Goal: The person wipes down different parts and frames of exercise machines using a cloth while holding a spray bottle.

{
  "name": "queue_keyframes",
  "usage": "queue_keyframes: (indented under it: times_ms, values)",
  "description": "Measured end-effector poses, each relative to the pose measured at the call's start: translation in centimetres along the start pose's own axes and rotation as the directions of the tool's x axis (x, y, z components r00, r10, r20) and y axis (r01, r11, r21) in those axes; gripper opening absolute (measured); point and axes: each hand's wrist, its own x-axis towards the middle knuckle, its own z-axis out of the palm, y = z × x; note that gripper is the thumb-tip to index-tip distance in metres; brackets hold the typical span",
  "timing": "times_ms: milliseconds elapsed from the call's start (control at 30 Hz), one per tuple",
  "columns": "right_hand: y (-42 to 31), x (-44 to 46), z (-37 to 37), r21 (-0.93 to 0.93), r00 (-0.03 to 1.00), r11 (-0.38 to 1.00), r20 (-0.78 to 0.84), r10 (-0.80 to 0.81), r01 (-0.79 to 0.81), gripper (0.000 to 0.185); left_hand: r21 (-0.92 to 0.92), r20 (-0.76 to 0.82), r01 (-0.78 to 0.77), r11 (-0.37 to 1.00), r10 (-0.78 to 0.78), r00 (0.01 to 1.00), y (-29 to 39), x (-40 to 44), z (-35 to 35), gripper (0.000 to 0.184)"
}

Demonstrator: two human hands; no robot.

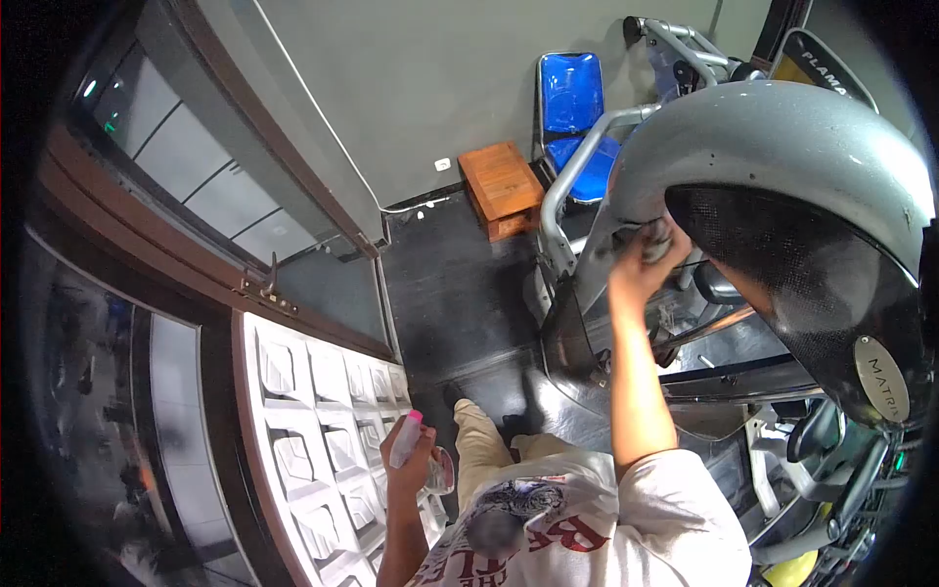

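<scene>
Left hand [419, 462] wrapped round the bottle [403, 446], beside the white panel [311, 406]; a loose grip could drop it. Right hand [648, 262] at the gym machine [753, 127], can't tell if clamped; your knuckles could scrape the dark cover [782, 259].

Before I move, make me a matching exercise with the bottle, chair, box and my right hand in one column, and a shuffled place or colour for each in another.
1. bottle
2. chair
3. box
4. right hand

A. blue
B. brown
C. at the grey machine
D. in the left hand

Pairs: 1-D, 2-A, 3-B, 4-C
</scene>
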Motion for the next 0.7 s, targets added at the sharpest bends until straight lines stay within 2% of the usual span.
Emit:
queue_keyframes:
  times_ms: [33, 67, 133, 167, 200, 233, 300, 333, 367, 433, 467, 500, 567, 633, 700]
  values:
    - [2.2, -1.4, -0.1, -0.152, 0.979, 0.967, 0.035, -0.202, 0.205, 0.039, 0.001, 0.008, -0.016, 1.000, 0.016, 1.000, 0.0, 0.0, 0.3, 0.010]
    - [3.9, -2.8, -0.1, -0.076, 0.982, 0.981, 0.079, -0.174, 0.180, 0.037, -0.002, 0.014, 0.006, 1.000, -0.006, 1.000, -0.1, 0.0, 0.4, 0.010]
    - [9.4, -7.9, -0.1, -0.196, 0.995, 0.980, 0.104, 0.002, 0.019, 0.039, -0.003, 0.030, 0.050, 0.999, -0.050, 0.998, 0.0, 0.2, 0.7, 0.010]
    - [13.4, -11.2, -0.3, -0.119, 0.971, 0.972, 0.105, 0.216, -0.204, 0.036, -0.024, 0.035, 0.056, 0.998, -0.055, 0.998, 0.3, 0.2, 1.0, 0.009]
    - [16.5, -13.6, -0.8, -0.040, 0.900, 0.908, 0.122, 0.418, -0.417, 0.034, -0.045, 0.038, 0.061, 0.997, -0.059, 0.998, 0.8, 0.3, 1.3, 0.008]
    - [17.6, -14.4, -1.6, -0.006, 0.805, 0.812, 0.133, 0.578, -0.583, 0.034, -0.066, 0.041, 0.067, 0.996, -0.065, 0.997, 1.1, 0.2, 1.5, 0.007]
    - [19.0, -15.3, -2.6, 0.059, 0.533, 0.532, 0.173, 0.828, -0.845, 0.035, -0.024, 0.060, 0.048, 0.999, -0.047, 0.997, 0.7, 0.4, 1.1, 0.008]
    - [18.1, -14.2, -2.3, 0.101, 0.601, 0.592, 0.153, 0.785, -0.799, 0.032, -0.006, 0.064, 0.037, 0.999, -0.037, 0.997, 0.5, 0.6, 1.0, 0.008]
    - [17.4, -12.7, -2.1, 0.044, 0.614, 0.613, 0.111, 0.781, -0.789, 0.030, -0.009, 0.071, 0.032, 0.999, -0.031, 0.997, 0.4, 0.7, 0.7, 0.008]
    - [15.8, -9.5, -2.0, 0.089, 0.782, 0.779, 0.151, 0.605, -0.620, 0.026, -0.013, 0.085, 0.033, 0.999, -0.032, 0.996, 0.2, 0.6, 0.1, 0.009]
    - [9.4, -5.9, -1.9, 0.102, 0.869, 0.864, 0.104, 0.484, -0.494, 0.027, -0.009, 0.083, 0.022, 1.000, -0.022, 0.996, 0.0, 0.5, -0.2, 0.009]
    - [4.5, -2.7, -2.0, 0.166, 0.914, 0.899, 0.069, 0.400, -0.405, 0.030, -0.006, 0.081, 0.010, 1.000, -0.010, 0.997, -0.3, 0.5, -0.5, 0.010]
    - [-2.4, 2.0, -1.7, 0.105, 0.982, 0.978, -0.029, 0.186, -0.182, 0.047, 0.002, 0.070, 0.000, 1.000, 0.000, 0.998, -0.8, 0.3, -0.8, 0.011]
    - [-3.1, 3.4, -1.9, 0.235, 0.931, 0.901, 0.059, 0.361, -0.364, 0.048, 0.015, 0.062, -0.005, 1.000, 0.004, 0.998, -0.9, 0.5, -1.0, 0.011]
    - [-1.0, 2.8, -0.8, 0.067, 0.993, 0.992, -0.039, 0.109, -0.107, 0.048, 0.013, 0.052, 0.023, 1.000, -0.023, 0.998, -0.2, 0.5, -0.4, 0.012]
